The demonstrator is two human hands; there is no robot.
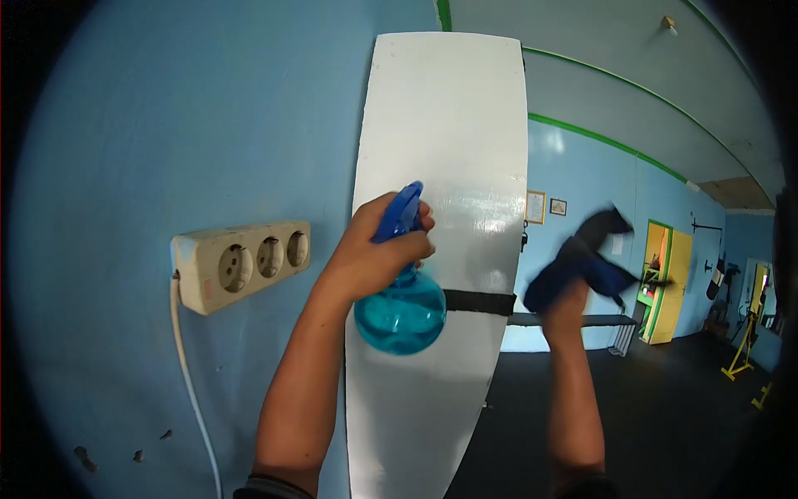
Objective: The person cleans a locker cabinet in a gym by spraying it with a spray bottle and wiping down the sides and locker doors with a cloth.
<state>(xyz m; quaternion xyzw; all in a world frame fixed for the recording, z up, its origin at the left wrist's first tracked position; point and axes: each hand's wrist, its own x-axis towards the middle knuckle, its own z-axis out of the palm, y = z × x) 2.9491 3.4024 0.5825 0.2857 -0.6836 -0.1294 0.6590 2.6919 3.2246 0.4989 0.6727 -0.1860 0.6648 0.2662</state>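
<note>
- Two bare hands up in front of me, both busy. The left hand (366, 259) is curled snugly round the neck of a spray bottle (401, 318), thumb across the front, fingertips poking out past the blue top.
- Right hand (567, 309) is closed on a bunched dark cloth (573, 264), held up just off the right edge of the white panel (440, 125) as I see it.
- Bottle count: one, roundish, teal liquid inside, held in front of the panel. Can't tell if it's touching.
- One cloth, one panel, and one black strip (480, 303) across the panel, partly behind the bottle.
- One socket block (210, 279) on the blue wall (183, 125), with three outlets (268, 257) and one pale cable (188, 374).
- Two frames (536, 207) on the far wall, one yellow door (670, 287), one long bench (573, 319) that's partly covered by the right hand's arm.
- Hard to make out: the cloth's a blur, so I can't separate the right fingers. Left grip hides the trigger. Panel and cable both run out of sight at the bottom.
</note>
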